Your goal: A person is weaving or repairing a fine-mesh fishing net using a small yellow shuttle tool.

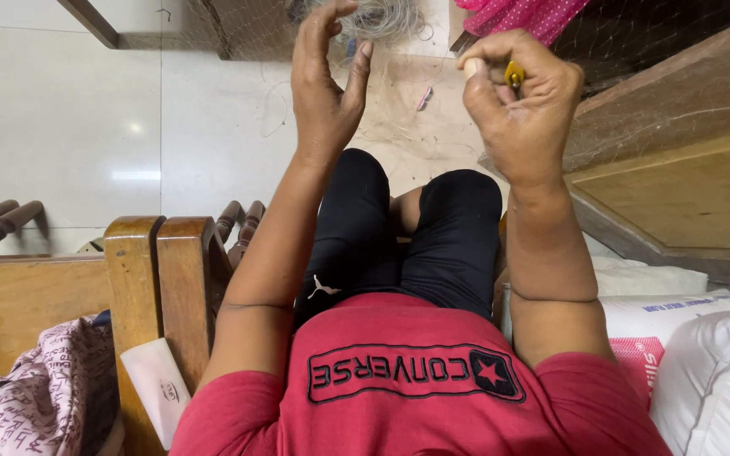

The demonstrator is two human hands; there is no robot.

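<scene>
Pale floor behind faint net (399, 101), yellow tool (514, 76) half-hidden.

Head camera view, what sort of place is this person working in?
Probably a room in a home. There is a pale tiled floor, a carved brown wooden seat frame and white woven sacks, with thin fishing net stretched ahead of the hands.

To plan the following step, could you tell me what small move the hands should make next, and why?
Probably bring the right hand, pinching a small yellow tool, across to the fine net strands at the open left hand; the two hands are raised but apart.
</scene>
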